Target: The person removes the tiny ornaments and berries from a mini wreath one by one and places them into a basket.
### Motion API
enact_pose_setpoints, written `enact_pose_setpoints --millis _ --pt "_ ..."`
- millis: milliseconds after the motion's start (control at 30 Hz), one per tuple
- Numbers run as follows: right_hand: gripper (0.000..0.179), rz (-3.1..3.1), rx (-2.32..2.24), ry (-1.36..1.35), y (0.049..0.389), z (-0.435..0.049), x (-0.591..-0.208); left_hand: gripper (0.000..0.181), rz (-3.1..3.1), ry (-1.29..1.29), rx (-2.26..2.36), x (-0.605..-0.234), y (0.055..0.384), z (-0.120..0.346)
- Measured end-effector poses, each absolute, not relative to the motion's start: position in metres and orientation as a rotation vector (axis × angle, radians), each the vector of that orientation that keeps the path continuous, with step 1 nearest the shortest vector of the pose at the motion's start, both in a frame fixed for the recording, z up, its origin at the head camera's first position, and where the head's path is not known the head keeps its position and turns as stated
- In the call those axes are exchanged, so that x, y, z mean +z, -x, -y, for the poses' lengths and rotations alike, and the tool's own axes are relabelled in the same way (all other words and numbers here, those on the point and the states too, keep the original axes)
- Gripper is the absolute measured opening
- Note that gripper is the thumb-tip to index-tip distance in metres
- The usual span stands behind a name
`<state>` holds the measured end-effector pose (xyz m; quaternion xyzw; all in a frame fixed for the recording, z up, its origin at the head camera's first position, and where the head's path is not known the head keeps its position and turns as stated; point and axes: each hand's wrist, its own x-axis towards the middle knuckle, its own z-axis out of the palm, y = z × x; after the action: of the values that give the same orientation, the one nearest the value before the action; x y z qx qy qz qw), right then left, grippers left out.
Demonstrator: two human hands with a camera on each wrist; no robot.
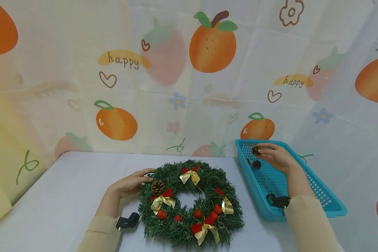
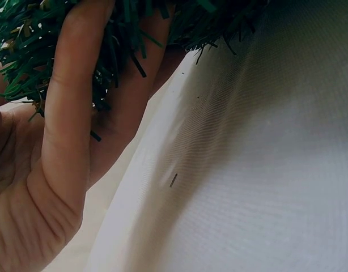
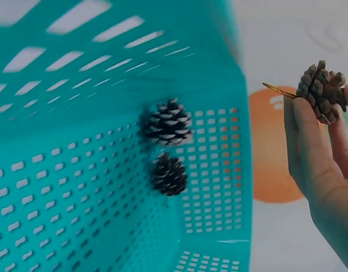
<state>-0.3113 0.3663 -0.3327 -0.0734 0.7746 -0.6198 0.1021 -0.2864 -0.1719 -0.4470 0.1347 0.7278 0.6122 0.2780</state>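
The wreath (image 1: 173, 229) has thin, plastic-looking needles, bristly to the eye; its bows (image 1: 191, 177) pair glossy, metallic gold with matt red (cloth-like) parts. The pine cones (image 3: 169, 123) are rough and woody, the basket (image 1: 248, 178) smooth plastic with a slight sheen. Matt white cloth (image 1: 107, 164) covers the desk (image 1: 69, 189); the backdrop (image 1: 154, 122) is creased fabric.

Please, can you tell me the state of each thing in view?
Blue plastic basket: upright, open-topped
Two loose pinecones: lying inside basket
Christmas wreath: lying flat, decorated
White tablecloth: spread beneath wreath
Held pinecone: raised, golden loop showing
Left hand: gripping wreath's edge
Right hand: pinching held pinecone
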Motion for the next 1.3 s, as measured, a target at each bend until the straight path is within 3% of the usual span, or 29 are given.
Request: enact_pose_setpoints --millis 200,767,1300 --pt "0.059 -2.284 -1.828 0.165 0.309 -0.372 -0.344 0.068 -1.958 -0.360 1.645 -0.448 0.287 0.172" --pt "0.039 -2.212 -1.887 0.047 0.304 -0.381 -0.357 0.068 -1.954 -0.369 1.645 -0.449 0.288 0.174" --pt "0.067 -2.239 -1.838 0.004 0.305 -0.379 -0.360 0.067 -1.968 -0.330 1.658 -0.451 0.290 0.175"
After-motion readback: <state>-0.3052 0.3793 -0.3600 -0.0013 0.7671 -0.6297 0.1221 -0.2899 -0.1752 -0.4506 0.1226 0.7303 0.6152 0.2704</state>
